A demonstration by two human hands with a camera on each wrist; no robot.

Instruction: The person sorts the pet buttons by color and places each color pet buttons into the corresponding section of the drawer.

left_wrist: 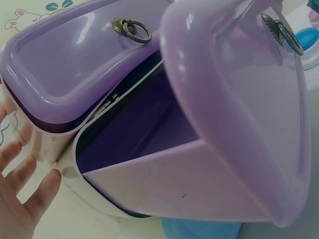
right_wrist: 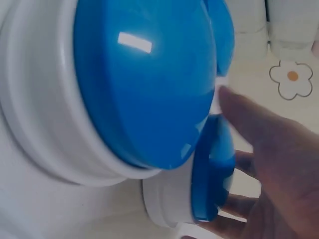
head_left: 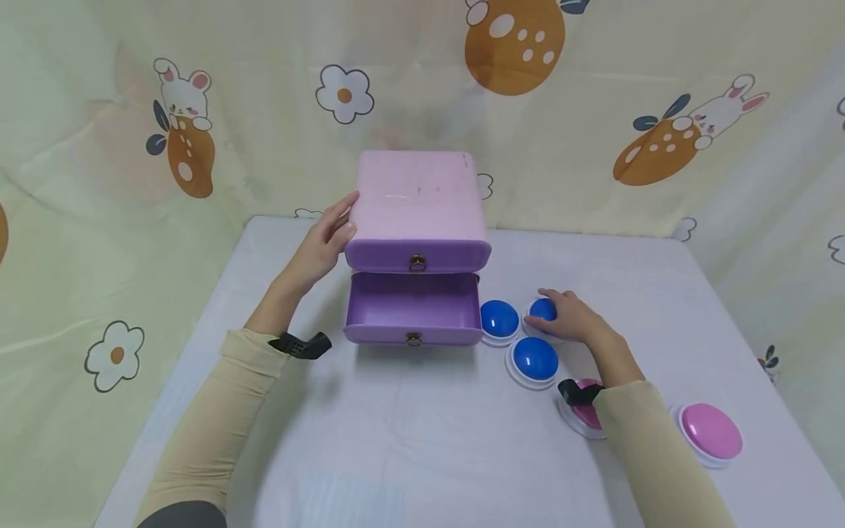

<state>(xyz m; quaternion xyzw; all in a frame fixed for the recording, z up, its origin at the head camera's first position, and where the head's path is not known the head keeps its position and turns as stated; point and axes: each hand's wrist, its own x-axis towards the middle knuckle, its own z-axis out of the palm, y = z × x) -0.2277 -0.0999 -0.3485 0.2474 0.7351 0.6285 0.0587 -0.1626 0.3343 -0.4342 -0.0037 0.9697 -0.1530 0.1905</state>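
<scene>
A pink two-drawer box (head_left: 419, 198) stands at the back, its purple lower drawer (head_left: 413, 336) pulled out and its upper drawer closed. My left hand (head_left: 325, 246) rests against the box's left side, fingers extended; the left wrist view shows them spread beside it. Over on the right, my right hand (head_left: 573, 317) reaches over a blue push button (head_left: 543, 309) on a white base. Thumb and fingers are spread on either side of that button in the right wrist view. Two more blue buttons, one nearer me (head_left: 536, 358) and one beside the drawer (head_left: 499, 319), sit close by.
A pink button (head_left: 587, 414) lies partly hidden under the right wrist and sleeve. Farther right is another pink button (head_left: 713, 431). A patterned curtain (head_left: 264, 110) hangs behind and around the white table (head_left: 396, 440).
</scene>
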